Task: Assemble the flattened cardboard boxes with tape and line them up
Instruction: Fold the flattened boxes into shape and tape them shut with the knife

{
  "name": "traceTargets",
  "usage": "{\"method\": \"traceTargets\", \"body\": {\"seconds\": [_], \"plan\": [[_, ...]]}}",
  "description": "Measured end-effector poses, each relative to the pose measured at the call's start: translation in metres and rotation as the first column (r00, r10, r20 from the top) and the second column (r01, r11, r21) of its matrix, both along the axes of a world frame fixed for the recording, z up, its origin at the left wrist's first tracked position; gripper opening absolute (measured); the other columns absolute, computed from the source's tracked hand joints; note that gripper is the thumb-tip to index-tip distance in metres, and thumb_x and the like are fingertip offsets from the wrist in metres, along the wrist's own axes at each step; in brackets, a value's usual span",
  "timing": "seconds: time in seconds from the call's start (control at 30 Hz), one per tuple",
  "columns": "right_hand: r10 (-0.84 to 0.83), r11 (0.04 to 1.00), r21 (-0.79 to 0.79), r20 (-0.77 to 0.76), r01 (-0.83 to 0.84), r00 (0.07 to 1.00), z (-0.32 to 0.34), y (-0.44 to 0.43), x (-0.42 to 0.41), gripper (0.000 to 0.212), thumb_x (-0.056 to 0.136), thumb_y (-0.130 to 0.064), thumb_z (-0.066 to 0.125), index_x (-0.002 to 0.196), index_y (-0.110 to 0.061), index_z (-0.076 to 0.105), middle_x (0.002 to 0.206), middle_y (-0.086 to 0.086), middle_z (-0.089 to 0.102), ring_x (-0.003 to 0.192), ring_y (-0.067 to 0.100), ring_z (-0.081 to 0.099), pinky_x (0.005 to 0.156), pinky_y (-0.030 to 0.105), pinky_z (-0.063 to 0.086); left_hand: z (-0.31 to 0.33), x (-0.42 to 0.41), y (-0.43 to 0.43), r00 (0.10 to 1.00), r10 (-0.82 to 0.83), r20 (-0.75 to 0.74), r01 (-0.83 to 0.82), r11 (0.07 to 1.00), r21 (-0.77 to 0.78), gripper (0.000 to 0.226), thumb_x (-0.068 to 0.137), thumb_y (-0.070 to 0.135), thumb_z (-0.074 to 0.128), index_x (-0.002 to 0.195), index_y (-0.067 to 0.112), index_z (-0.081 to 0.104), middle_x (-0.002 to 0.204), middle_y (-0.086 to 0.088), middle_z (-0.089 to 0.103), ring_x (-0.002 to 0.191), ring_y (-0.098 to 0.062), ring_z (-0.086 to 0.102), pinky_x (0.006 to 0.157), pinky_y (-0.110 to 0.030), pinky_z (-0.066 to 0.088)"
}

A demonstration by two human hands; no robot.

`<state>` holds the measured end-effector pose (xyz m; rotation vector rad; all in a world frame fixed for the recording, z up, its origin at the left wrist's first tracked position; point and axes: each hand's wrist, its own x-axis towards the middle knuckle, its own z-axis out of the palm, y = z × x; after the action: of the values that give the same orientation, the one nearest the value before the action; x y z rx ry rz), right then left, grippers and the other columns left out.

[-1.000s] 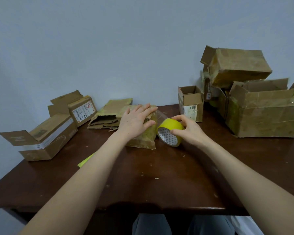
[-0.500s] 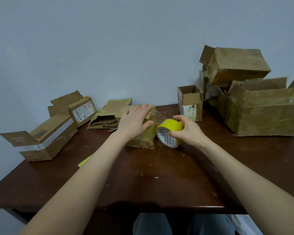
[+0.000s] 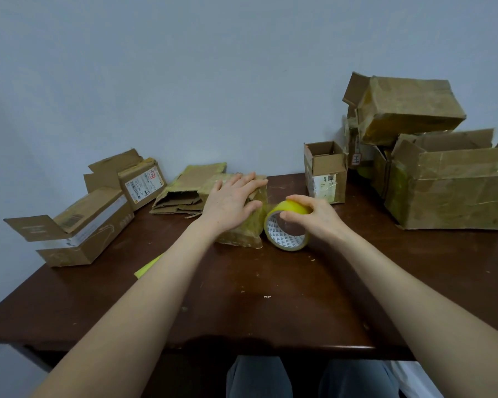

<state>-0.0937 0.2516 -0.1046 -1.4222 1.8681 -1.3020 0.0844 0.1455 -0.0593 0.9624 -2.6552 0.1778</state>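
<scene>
The person sits at a dark wooden desk (image 3: 270, 305) with both arms stretched forward. Seen from the middle of the desk, the left hand (image 3: 230, 203) is at about 11 o'clock: it lies flat, with the fingers straight and a little spread, and presses on the top of a worn brown box (image 3: 246, 229) covered with old tape. Just beside this box, at about 12 o'clock, the yellow tape roll (image 3: 285, 241) stands on its edge on the desk, with its hole turned toward the camera. The right hand (image 3: 312, 218) grips the roll from above, the fingers curled over the yellow rim and the thumb at the inner side. The roll and the box are very near; I cannot tell if they touch. Behind the left hand lies a pile of flattened cardboard (image 3: 181, 193). At 10 o'clock stand a long open box (image 3: 81, 229) and a box with a white label (image 3: 141, 182). At 1 o'clock stands a small open box (image 3: 325, 173), and at 2 o'clock a large box (image 3: 449, 193) with another box (image 3: 408, 110) tilted above it. A yellow strip (image 3: 148, 265) shows beside the left forearm.
</scene>
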Motion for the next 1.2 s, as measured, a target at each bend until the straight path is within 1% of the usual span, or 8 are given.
{"method": "traceTargets", "body": {"seconds": [0.23, 0.33, 0.53, 0.63, 0.73, 0.93, 1.07, 1.2], "plan": [[-0.029, 0.999, -0.015, 0.022, 0.029, 0.999, 0.02, 0.0, 0.016, 0.047, 0.074, -0.024, 0.078, 0.117, -0.026, 0.06, 0.104, -0.002, 0.061, 0.086, 0.01, 0.061, 0.074, 0.023, 0.053, -0.003, 0.004, -0.002, 0.996, 0.004, -0.088, -0.007, 0.999, -0.035, 0.06, 0.091, 0.045, 0.053, 0.145, 0.032, 0.032, 0.143, -0.004, 0.037, 0.131, -0.023, 0.036, 0.111, -0.044, 0.024], [-0.04, 0.999, -0.02, -0.049, 0.039, 0.998, 0.033, -0.003, 0.024, 0.056, 0.068, -0.03, 0.08, 0.121, -0.026, 0.061, 0.11, 0.002, 0.063, 0.1, 0.02, 0.062, 0.087, 0.036, 0.053, -0.004, 0.008, -0.002, 0.993, 0.01, -0.115, -0.02, 0.996, -0.083, 0.059, 0.09, 0.047, 0.055, 0.144, 0.031, 0.038, 0.137, -0.003, 0.044, 0.126, -0.022, 0.041, 0.11, -0.046, 0.025], [-0.079, 0.997, -0.023, -0.146, 0.076, 0.986, 0.046, -0.003, 0.042, 0.065, 0.07, -0.033, 0.081, 0.129, -0.022, 0.058, 0.121, 0.004, 0.061, 0.108, 0.02, 0.056, 0.083, 0.028, 0.045, -0.006, 0.019, 0.004, 0.983, 0.015, -0.185, -0.016, 1.0, -0.001, 0.052, 0.098, 0.038, 0.045, 0.146, 0.021, 0.036, 0.151, -0.001, 0.036, 0.142, -0.019, 0.025, 0.115, -0.046, 0.017], [-0.111, 0.994, -0.02, -0.162, 0.109, 0.981, 0.046, -0.004, 0.049, 0.062, 0.071, -0.032, 0.079, 0.129, -0.023, 0.059, 0.123, 0.006, 0.062, 0.112, 0.022, 0.056, 0.084, 0.026, 0.042, -0.005, 0.038, 0.016, 0.949, -0.015, -0.314, 0.024, 0.999, 0.025, 0.049, 0.096, 0.029, 0.052, 0.142, 0.014, 0.042, 0.148, -0.005, 0.04, 0.137, -0.021, 0.035, 0.113, -0.037, 0.027], [-0.127, 0.992, -0.029, -0.185, 0.124, 0.975, 0.046, -0.005, 0.057, 0.061, 0.073, -0.032, 0.079, 0.13, -0.022, 0.059, 0.127, 0.008, 0.061, 0.118, 0.025, 0.054, 0.092, 0.03, 0.043, -0.01, 0.076, 0.024, 0.922, 0.134, -0.362, -0.133, 0.991, 0.028, 0.042, 0.095, 0.021, 0.052, 0.137, 0.017, 0.047, 0.138, -0.002, 0.048, 0.127, -0.019, 0.044, 0.101, -0.035, 0.04], [-0.129, 0.992, -0.036, -0.198, 0.124, 0.972, 0.035, -0.01, 0.076, 0.059, 0.074, -0.032, 0.078, 0.129, -0.022, 0.058, 0.128, 0.008, 0.061, 0.119, 0.027, 0.053, 0.096, 0.035, 0.043, -0.042, 0.15, 0.02, 0.818, 0.575, -0.014, -0.556, 0.796, 0.241, 0.049, 0.097, 0.024, 0.05, 0.143, 0.013, 0.038, 0.142, -0.008, 0.04, 0.129, -0.027, 0.043, 0.1, -0.039, 0.042], [-0.125, 0.992, -0.036, -0.193, 0.121, 0.973, 0.034, -0.01, 0.078, 0.059, 0.074, -0.031, 0.078, 0.129, -0.022, 0.058, 0.127, 0.008, 0.061, 0.119, 0.026, 0.053, 0.096, 0.033, 0.042, -0.066, 0.162, 0.015, 0.78, 0.613, 0.122, -0.617, 0.723, 0.311, 0.05, 0.099, 0.031, 0.047, 0.144, 0.015, 0.034, 0.143, -0.007, 0.04, 0.128, -0.026, 0.044, 0.097, -0.038, 0.043], [-0.112, 0.994, -0.027, -0.186, 0.109, 0.976, 0.035, -0.01, 0.071, 0.059, 0.072, -0.031, 0.08, 0.127, -0.023, 0.06, 0.125, 0.007, 0.061, 0.115, 0.025, 0.054, 0.09, 0.032, 0.044, -0.073, 0.161, 0.011, 0.746, 0.659, 0.096, -0.662, 0.719, 0.211, 0.027, 0.099, 0.025, 0.046, 0.122, 0.016, 0.057, 0.12, -0.006, 0.057, 0.108, -0.023, 0.055, 0.078, -0.034, 0.049]]}}
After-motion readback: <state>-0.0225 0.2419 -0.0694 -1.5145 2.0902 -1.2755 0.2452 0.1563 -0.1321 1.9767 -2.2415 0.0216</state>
